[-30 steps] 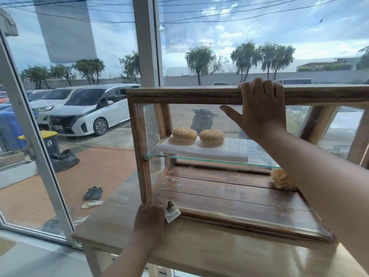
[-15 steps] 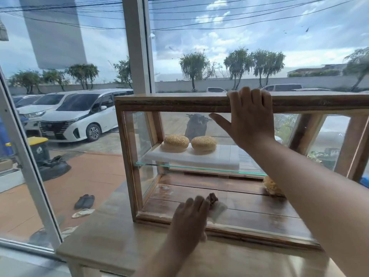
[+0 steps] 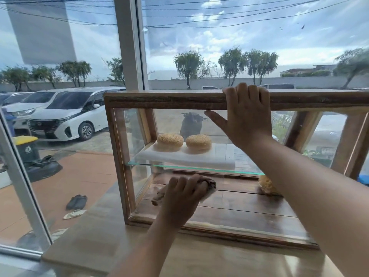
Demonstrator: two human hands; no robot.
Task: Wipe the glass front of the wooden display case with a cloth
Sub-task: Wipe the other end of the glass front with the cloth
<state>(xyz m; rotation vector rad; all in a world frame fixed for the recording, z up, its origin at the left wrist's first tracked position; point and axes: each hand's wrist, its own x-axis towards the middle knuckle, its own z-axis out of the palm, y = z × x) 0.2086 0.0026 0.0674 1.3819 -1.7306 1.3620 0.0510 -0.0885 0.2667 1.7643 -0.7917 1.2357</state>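
The wooden display case (image 3: 219, 100) sits on a wooden table (image 3: 139, 254) with its long axis running left to right along the window (image 3: 127, 43), its glass front (image 3: 229, 212) facing the person. The left hand (image 3: 182, 194) presses flat against the lower left part of that glass, fingers spread over a crumpled cloth (image 3: 208, 184) (dark and pale, bunched, its shape blurred). The right hand (image 3: 246, 116) grips the case's top rail, fingers hooked over it, thumb out to the left. Inside the case, two seeded buns (image 3: 183, 140) rest on a white board (image 3: 199, 158) upon a glass shelf (image 3: 143, 163).
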